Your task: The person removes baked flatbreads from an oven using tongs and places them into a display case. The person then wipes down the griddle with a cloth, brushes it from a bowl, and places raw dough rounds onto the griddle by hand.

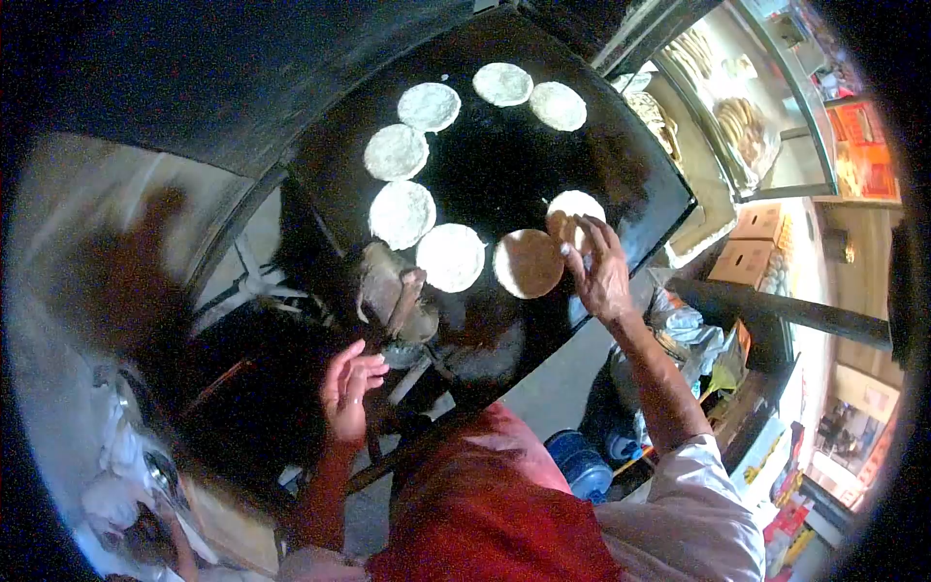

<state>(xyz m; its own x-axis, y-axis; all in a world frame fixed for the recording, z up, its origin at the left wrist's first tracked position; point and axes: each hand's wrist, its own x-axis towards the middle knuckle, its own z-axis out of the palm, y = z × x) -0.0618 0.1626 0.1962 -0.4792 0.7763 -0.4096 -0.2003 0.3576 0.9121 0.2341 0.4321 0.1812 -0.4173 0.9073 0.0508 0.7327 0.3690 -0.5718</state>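
Observation:
Several round pale flatbreads lie in a ring on a dark flat griddle (495,165). My right hand (599,272) is at the flatbread (576,206) on the ring's right side, fingers bent over its lower edge; whether they grip it is unclear. Just left of that hand lies another flatbread (529,264), partly in shadow. My left hand (353,393) hangs below the griddle's near left edge, holding nothing, its fingers slightly curled and apart. Above it, a greyish cloth-like object with a handle (400,296) rests at the griddle's edge, beside a flatbread (450,257).
At the upper right stands a glass case (747,107) with stacked breads inside. Cardboard boxes (745,248) sit below it. A blue water container (579,466) is on the floor near my body. Another person's arm (179,543) shows at the lower left.

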